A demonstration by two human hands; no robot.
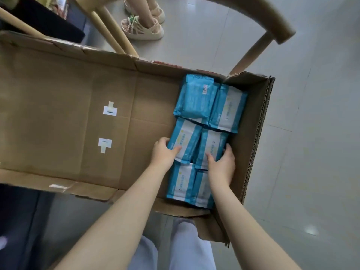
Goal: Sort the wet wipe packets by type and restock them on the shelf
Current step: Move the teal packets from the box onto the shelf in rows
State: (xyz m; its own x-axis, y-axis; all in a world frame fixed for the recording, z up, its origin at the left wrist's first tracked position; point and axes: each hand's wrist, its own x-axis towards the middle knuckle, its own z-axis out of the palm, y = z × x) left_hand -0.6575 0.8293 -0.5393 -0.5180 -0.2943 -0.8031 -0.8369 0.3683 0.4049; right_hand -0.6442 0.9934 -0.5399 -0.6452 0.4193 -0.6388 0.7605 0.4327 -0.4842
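While the wet wipe packets point(227, 108) lie bunched at the right end of a long cardboard box point(58, 94), both hands are down among them. They sit in two rows of three, edges overlapping. Each is a flat soft pouch, turquoise blue with a broad white panel down its face and faint yellow and grey print too small to read. The face-down packet point(194, 98) at the far left corner shows plain blue and a small barcode point(205, 89).

The left hand point(162, 152) grips the left middle packet point(187, 141), thumb across its top and fingers curled over its outer edge. The right hand point(223, 164) grips the right middle packet point(212, 143), thumb on the white panel and fingers tucked down beside the box wall.

Two white stickers point(110, 110) mark the bare box floor. Beyond the box stand a wooden chair point(272, 14) and another person's sandalled feet point(144, 28) on the pale tiled floor point(311, 152).
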